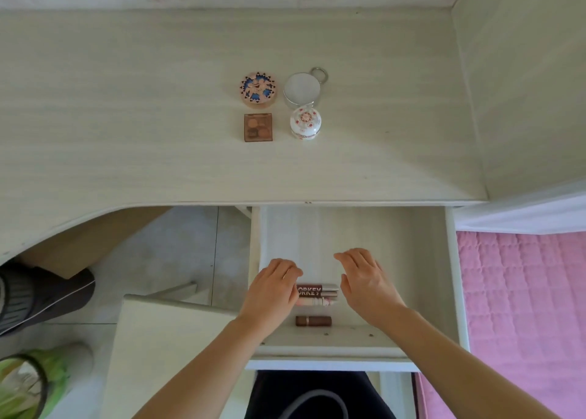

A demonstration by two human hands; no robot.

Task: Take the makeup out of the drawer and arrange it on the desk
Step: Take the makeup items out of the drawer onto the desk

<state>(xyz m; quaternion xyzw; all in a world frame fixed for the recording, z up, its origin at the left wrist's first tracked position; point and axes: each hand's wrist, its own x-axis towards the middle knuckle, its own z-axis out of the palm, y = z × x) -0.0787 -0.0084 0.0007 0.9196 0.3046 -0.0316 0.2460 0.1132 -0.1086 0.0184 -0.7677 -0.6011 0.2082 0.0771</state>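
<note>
Brown lipstick tube and stacked gloss tubes lie in white drawer. Left hand seemingly touching glosses, grip unclear; right hand relaxed, empty. Pinch one tube mid-body, lift straight.

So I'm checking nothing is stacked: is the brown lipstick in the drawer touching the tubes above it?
Apart. The head view shows a strip of bare drawer floor between the brown lipstick and the tubes.

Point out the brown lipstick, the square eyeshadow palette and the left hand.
brown lipstick (313, 321), head view, middle of the tube.
square eyeshadow palette (258, 127), head view, centre of the lid.
left hand (272, 288), head view, back of the hand.
</note>
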